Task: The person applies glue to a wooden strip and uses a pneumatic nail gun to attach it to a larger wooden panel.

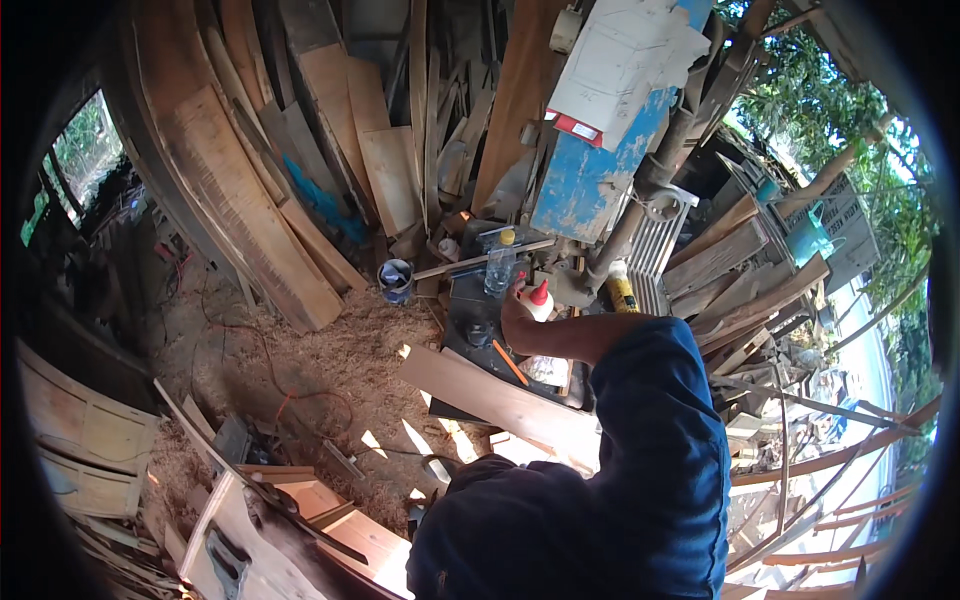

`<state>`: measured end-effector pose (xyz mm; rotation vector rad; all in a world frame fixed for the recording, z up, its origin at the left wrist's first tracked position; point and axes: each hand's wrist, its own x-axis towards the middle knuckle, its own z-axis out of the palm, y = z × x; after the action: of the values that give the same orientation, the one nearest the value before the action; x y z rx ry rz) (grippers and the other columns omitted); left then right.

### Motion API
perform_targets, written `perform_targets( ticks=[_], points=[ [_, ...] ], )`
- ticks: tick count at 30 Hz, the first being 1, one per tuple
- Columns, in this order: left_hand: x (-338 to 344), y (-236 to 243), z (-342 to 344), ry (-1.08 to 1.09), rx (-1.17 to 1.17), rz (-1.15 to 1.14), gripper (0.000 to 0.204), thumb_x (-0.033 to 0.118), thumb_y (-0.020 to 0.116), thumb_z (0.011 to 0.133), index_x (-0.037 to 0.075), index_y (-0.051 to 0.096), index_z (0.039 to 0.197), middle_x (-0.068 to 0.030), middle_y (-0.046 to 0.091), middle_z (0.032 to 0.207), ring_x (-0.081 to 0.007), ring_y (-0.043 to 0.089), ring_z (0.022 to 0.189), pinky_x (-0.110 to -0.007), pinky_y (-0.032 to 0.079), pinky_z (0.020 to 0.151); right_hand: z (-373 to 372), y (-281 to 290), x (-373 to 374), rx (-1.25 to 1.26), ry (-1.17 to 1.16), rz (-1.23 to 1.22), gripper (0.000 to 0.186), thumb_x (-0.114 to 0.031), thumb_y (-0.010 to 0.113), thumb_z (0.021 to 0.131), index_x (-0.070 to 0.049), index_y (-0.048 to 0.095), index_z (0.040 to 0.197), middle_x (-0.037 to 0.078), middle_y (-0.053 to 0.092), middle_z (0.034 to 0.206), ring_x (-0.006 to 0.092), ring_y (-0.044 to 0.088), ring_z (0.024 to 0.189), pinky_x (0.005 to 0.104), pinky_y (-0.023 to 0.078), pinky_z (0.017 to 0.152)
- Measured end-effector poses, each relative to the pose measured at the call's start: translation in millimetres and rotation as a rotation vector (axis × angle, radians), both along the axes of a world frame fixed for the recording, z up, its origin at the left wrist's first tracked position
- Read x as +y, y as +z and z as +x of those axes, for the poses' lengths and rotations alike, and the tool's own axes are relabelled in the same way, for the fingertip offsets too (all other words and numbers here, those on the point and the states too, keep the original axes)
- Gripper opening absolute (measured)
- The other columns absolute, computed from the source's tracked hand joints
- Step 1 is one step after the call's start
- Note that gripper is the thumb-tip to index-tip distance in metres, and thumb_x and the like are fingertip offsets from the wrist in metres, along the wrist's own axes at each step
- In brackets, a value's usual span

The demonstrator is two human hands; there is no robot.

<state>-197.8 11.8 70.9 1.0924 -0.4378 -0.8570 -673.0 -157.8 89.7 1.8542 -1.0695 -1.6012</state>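
Stacks of wooden planks [300,190] lean against the back, far left of and above the dark desk [470,300] — that desk is our landmark. Just right of the desk's top end stands a blue, paint-chipped panel [590,180] with a white sheet [625,60] pinned high on it. Left of the desk, the floor is carpeted in sawdust [330,350], an orange cable [265,360] snaking across it. A pale plank [500,400] lies slantwise over the desk's near edge.

Now the arm: a blue sleeve [650,420] sweeps in from below the desk and reaches up to its right side. The right hand [518,318] is closed around a white glue bottle with a red nozzle [540,298], tip pointing up, right at the desk's right edge. The left hand is out of sight.

Smaller bits: a clear plastic bottle with a yellow cap [500,265] stands at the desk's far end, just above the hand. A small blue tin [396,280] sits on the floor just left of the desk. An orange pencil [510,362] lies on the desk below the hand.
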Motion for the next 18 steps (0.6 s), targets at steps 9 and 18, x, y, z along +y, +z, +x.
perform_targets(
  ticks=[9, 18],
  points=[
    [9.1, -46.8, -0.1, -0.390, 0.084, 0.198, 0.025, 0.025, 0.052, 0.103, 0.004, 0.063, 0.109, -0.0005, 0.053, 0.064, -0.0076, 0.043, 0.044, -0.022, 0.035, 0.038, 28.1, 20.3, -0.5, -0.152, -0.211, -0.167, 0.043, -0.026, 0.069, 0.077, -0.001, 0.072, 0.112, 0.025, 0.067, 0.113, 0.0421, 0.062, 0.107, 0.0659, 0.047, 0.089],
    [12.9, -11.6, -36.5, -0.577, 0.452, 0.253, 0.041, 0.029, 0.045, 0.106, -0.003, 0.059, 0.125, -0.0005, 0.046, 0.067, -0.0106, 0.041, 0.048, -0.025, 0.033, 0.044, 50.1, 71.7, 22.0, -2.582, -1.006, 0.056, 0.067, -0.021, 0.081, 0.072, -0.005, 0.055, 0.131, 0.011, 0.067, 0.111, 0.0285, 0.067, 0.102, 0.0446, 0.055, 0.086]
  ],
)
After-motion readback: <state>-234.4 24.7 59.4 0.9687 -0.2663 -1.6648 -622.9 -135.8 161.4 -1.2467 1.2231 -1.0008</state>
